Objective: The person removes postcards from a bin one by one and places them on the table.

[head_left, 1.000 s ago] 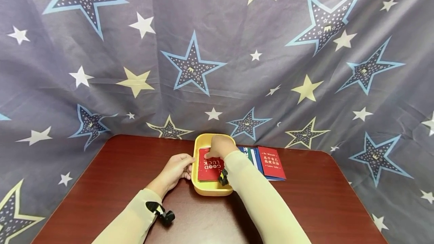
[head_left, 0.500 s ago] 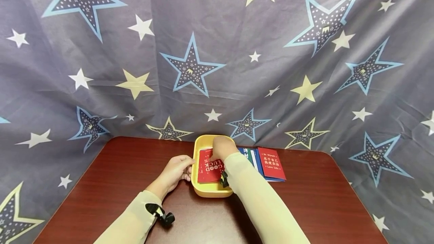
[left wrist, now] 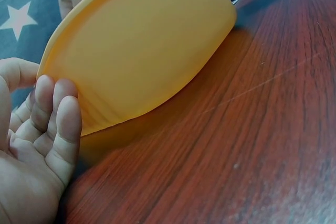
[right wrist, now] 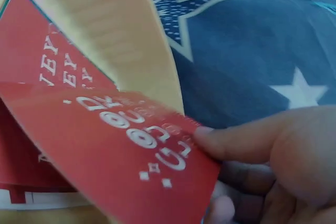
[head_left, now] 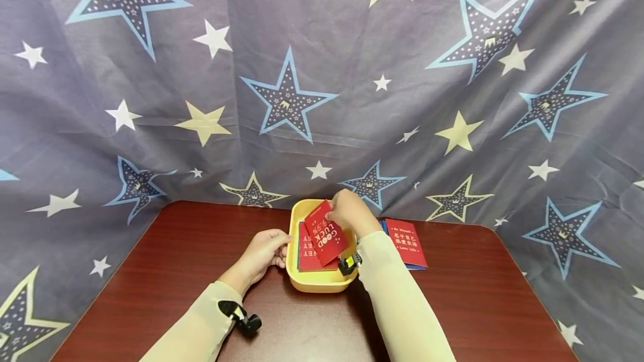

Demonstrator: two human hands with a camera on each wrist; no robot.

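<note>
Pinching a red card [head_left: 326, 233] (thumb [right wrist: 236, 142] atop): right hand [head_left: 354, 214].

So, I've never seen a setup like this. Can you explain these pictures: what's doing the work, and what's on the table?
There is no machine here, only a person working bare-handed. The wide picture comes from a camera worn on the head. The two close-ups come from cameras worn on each wrist. On the dark red table stands a yellow tray; the left hand holds its rim. The right hand pinches a red GOOD LUCK card, tilted over another red card lying in the tray. To the right of the tray, a red Be Myself card lies on something blue. The left wrist camera shows the tray's outside; the right, the held card.
</note>
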